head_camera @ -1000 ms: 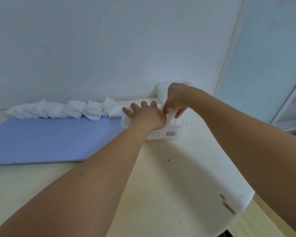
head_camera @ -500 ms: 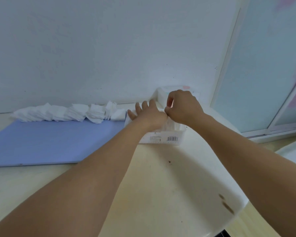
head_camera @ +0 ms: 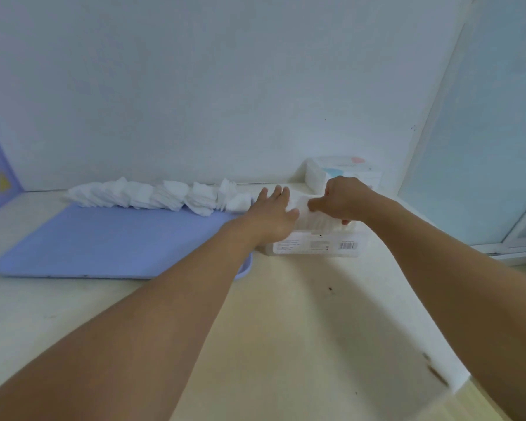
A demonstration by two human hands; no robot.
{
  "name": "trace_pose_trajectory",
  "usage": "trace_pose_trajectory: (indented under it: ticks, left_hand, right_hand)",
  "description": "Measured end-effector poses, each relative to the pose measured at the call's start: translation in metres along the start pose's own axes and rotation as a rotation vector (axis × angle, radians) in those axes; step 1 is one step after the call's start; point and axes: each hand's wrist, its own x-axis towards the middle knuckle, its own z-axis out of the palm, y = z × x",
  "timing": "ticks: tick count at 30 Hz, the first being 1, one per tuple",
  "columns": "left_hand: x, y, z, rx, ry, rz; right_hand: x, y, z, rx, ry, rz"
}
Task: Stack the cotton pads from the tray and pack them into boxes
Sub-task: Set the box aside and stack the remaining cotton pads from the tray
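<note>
Two hands — left flat, right pinching soft square cotton pads — fill a clear box.

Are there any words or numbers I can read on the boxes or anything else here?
Nothing here is clear enough to read.
Box of cotton pads: small print and a barcode on its front side, too small and blurred.
Second box by the wall: pink and blue marks on the lid, no readable words.
</note>
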Motion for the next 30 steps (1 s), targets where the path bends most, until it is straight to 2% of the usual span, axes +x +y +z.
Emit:
trace_pose_trajectory:
  ticks: [1,3,5,7,9,11,15,17,22,24,30]
  left_hand:
    - [-0.002,0.0,0.002,-0.077,0.014,0.021]
    - [-0.009,-0.013,-0.007,-0.312,0.136,0.032]
    - [-0.014,-0.036,-0.022,-0.452,0.349,-0.011]
    - [-0.023,-0.069,-0.037,-0.495,0.553,-0.086]
    - [-0.037,-0.098,-0.045,-0.469,0.648,-0.153]
    - [-0.053,-0.116,-0.042,-0.487,0.641,-0.197]
    - [-0.069,-0.138,-0.029,-0.606,0.614,-0.256]
    - [-0.067,-0.141,-0.028,-0.666,0.634,-0.273]
    - [-0.06,-0.14,-0.025,-0.567,0.541,-0.26]
    - [-0.059,-0.142,-0.025,-0.553,0.529,-0.264]
    - [-0.058,-0.142,-0.023,-0.51,0.514,-0.267]
  right_hand:
    - [-0.003,-0.001,-0.001,-0.028,0.032,0.013]
    - [-0.006,-0.014,-0.004,-0.077,0.22,-0.037]
    - [-0.01,-0.038,-0.004,0.083,0.398,-0.163]
    - [-0.009,-0.073,0.001,0.347,0.305,-0.282]
    - [-0.005,-0.112,0.014,0.484,0.058,-0.292]
    - [0.009,-0.139,0.03,0.413,-0.063,-0.243]
    - [0.049,-0.163,0.059,0.257,-0.028,-0.131]
    - [0.059,-0.168,0.067,0.204,-0.072,-0.117]
    - [0.081,-0.165,0.075,-0.098,-0.038,-0.117]
    - [0.08,-0.169,0.068,-0.17,-0.1,-0.126]
    - [0.076,-0.162,0.046,-0.089,-0.342,-0.156]
